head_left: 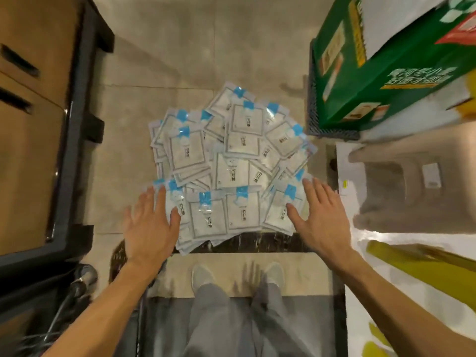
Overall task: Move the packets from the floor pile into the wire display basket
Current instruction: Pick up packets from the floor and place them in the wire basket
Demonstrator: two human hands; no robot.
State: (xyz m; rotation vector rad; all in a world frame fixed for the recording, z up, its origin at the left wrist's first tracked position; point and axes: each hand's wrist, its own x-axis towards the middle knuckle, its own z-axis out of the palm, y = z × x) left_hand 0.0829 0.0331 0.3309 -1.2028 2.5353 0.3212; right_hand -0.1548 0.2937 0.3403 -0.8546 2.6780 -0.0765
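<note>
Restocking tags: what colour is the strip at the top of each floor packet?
Bright blue, on white packets; clearest in the head view.

**Packets heaped on the floor tiles**

The pile of packets [231, 161] lies on the beige tiled floor, in the middle of the scene. The packets are flat, square, white or clear plastic sachets, each with a blue tab at one edge and a short line of dark print on its face. They overlap loosely at many angles, spread in a rough fan that is widest at the near side and narrows toward the far side. The nearest packets lie in a row, blue tabs pointing away, and their near edges overhang a dark marble strip in the floor.
</note>
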